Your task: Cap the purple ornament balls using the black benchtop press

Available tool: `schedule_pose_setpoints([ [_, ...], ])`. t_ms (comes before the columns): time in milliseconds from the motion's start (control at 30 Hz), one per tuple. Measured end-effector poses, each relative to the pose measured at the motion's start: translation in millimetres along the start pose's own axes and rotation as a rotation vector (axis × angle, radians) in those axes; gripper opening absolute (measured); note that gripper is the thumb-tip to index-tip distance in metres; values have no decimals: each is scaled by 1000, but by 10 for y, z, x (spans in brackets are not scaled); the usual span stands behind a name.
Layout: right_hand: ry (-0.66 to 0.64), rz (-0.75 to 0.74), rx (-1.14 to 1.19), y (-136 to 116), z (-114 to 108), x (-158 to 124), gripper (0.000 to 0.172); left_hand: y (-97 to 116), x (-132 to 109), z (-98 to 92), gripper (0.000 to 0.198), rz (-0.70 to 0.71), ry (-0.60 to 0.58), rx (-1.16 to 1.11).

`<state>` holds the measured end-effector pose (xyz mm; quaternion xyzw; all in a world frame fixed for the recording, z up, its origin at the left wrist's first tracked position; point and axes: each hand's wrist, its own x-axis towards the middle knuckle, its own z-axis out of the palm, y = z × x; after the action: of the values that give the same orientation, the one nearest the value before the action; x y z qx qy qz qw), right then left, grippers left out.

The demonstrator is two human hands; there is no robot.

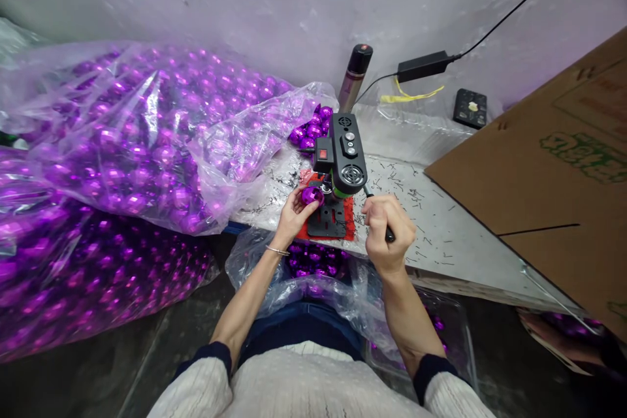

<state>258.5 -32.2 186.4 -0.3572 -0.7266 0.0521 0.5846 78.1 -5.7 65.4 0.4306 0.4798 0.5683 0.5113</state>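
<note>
Between the fingers and thumb of my left hand point(294, 214) is a shiny purple faceted ball ornament point(312, 195). Its right side meets the working end of a small black bench machine point(349, 150) with fan grilles, buttons and a red switch. My right hand point(389, 230) is wrapped round the black-gripped lever handle point(390, 235) on the machine's right side. The machine's slotted base plate point(327, 225) rests on a red cloth point(349, 217). Exactly how the ball touches the machine is hidden.
Large clear bags of purple balls point(161, 137) fill the left. Loose purple balls point(313, 127) lie behind the machine, beside a spray can point(355, 75). A cardboard box point(553, 170) stands right. Short black bits litter the white table point(441, 235). An open bag point(318, 287) of balls sits below.
</note>
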Motion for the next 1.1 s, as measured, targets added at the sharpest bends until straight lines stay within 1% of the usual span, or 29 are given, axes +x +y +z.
schedule_pose_setpoints([
  [100,-3,-7,-1,5,2,-3,29,47,-17,19,75,92,-44,85],
  [267,-1,-20,-4,8,5,-8,28,110,-62,60,76,156,-58,176],
  [400,-6,-33,-2,9,4,-5,28,104,-69,64,73,178,-39,221],
  [600,-10,-37,3,29,3,-21,27,71,-59,-7,71,197,-19,305],
  [733,-14,-44,7,38,8,-39,26,79,-39,-19,70,229,-5,299],
  [933,-25,-36,-7,33,1,-40,26,72,-15,15,69,265,-24,293],
  [1100,-30,-43,-3,31,0,-36,26,69,-9,-20,70,274,-13,307],
])
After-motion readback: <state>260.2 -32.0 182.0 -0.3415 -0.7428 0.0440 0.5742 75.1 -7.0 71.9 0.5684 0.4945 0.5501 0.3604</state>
